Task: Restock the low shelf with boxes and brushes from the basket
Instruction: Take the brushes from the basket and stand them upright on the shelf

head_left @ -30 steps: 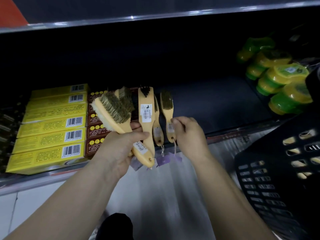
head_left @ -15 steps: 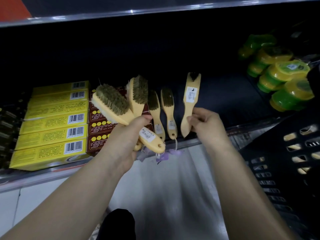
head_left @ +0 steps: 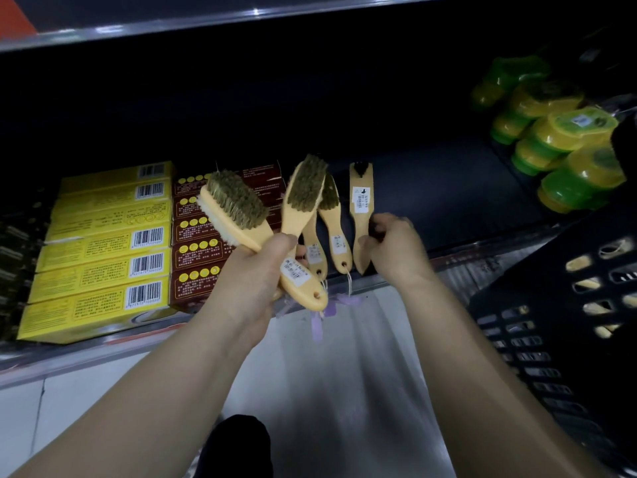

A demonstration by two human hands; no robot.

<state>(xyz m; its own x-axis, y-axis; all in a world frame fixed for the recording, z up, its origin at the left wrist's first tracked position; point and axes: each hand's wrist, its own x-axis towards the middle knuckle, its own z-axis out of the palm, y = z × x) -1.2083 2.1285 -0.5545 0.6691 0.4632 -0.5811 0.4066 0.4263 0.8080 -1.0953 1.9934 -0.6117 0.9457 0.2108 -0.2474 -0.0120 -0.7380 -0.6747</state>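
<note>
Flat brush [head_left: 360,205]: long axis runs front-to-back over low shelf [head_left: 448,188] front edge, bristle end toward back, handle tip toward person, label up. Sits just right of two small brushes [head_left: 336,232] lying parallel at same edge. Right hand [head_left: 393,250] grasps its handle. Left hand [head_left: 255,281] clutches two larger brushes [head_left: 238,212], heads fanned up-left. Versus half-second earlier: flat brush straightened from rightward lean, now nearer small brushes.

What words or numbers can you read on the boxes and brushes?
Nothing can be quoted.
Yellow boxes: barcodes, but digits and print too blurred.
Dark red boxes: print too small.
Brushes in left hand: stickers too small.
Brush in right hand: sticker too blurred.
Green tubs: label blurred.
</note>
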